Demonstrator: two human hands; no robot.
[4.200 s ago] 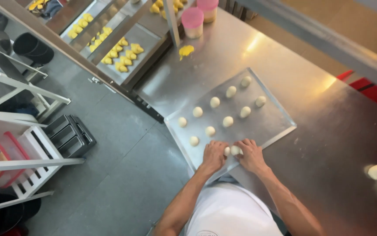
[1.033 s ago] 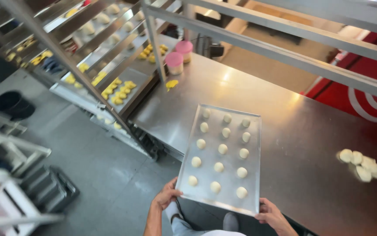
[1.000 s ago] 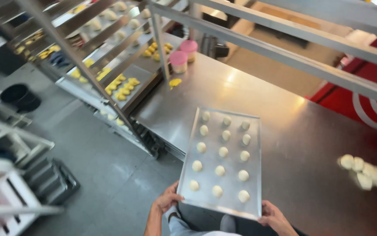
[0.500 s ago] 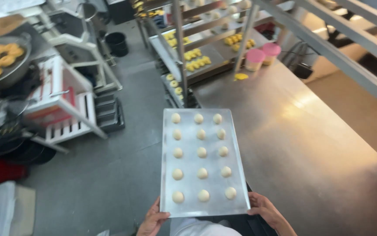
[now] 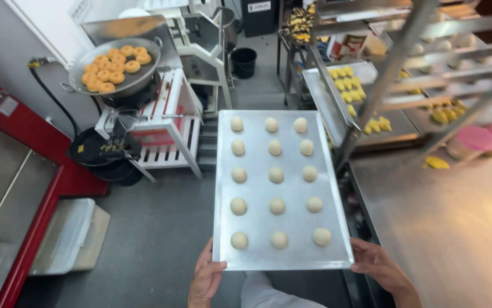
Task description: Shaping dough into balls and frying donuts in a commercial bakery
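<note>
1. Left hand (image 5: 207, 278) gripped the near-left corner of the tray (image 5: 257, 219), thumb over the rim, fingers underneath.
2. Right hand (image 5: 382, 269) gripped the near-right corner the same way, thumb along the edge.
3. Tray was held level in the air between both hands, over the grey floor (image 5: 154, 228), long side running away from the grip.
4. Fifteen dough balls (image 5: 277, 206) sat on it in three columns of five, spaced apart, none touching.
5. Right of the right hand: steel table (image 5: 457, 217), just beside the tray edge.
6. Beyond the tray's far-right corner: rack (image 5: 388, 68) with yellow pieces (image 5: 346, 85).
7. Far left of the grip: pan (image 5: 115, 65) of doughnuts.
</note>
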